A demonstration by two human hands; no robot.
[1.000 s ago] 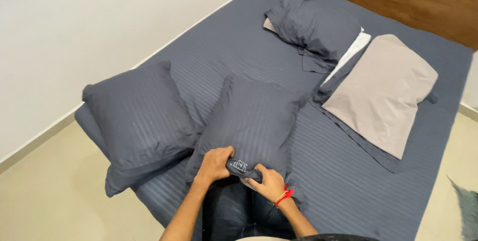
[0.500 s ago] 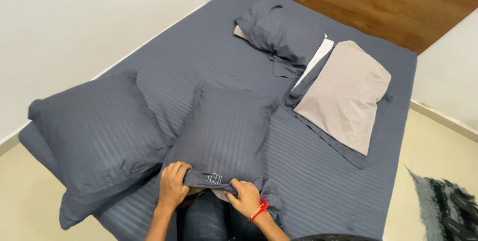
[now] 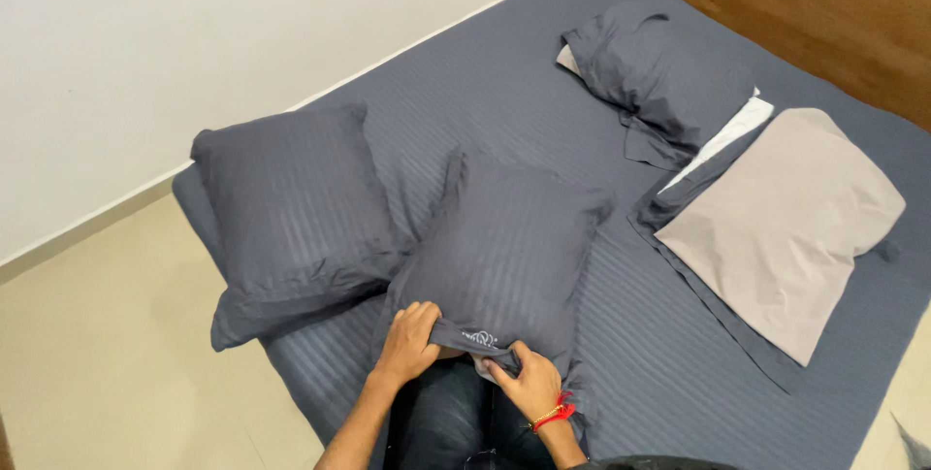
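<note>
A dark grey striped pillow [image 3: 504, 247] lies on the bed in front of me. My left hand [image 3: 407, 339] grips the near open edge of its pillowcase. My right hand [image 3: 529, 383], with a red thread band at the wrist, pinches the same edge just to the right. A small pale embroidered mark shows on the cloth between the two hands. My dark trousers are below the hands.
A second dark grey pillow [image 3: 291, 208] sits at the bed's left corner. A third grey pillow [image 3: 664, 72] and a beige pillow [image 3: 786, 223] lie farther back on the grey striped sheet [image 3: 485, 82]. White wall at left, wooden headboard [image 3: 824, 4] at far right, beige floor [image 3: 116, 354].
Both hands stay on the pillowcase edge and have shifted a little along it. The view has swung, so the bed and pillows sit farther right in the frame.
</note>
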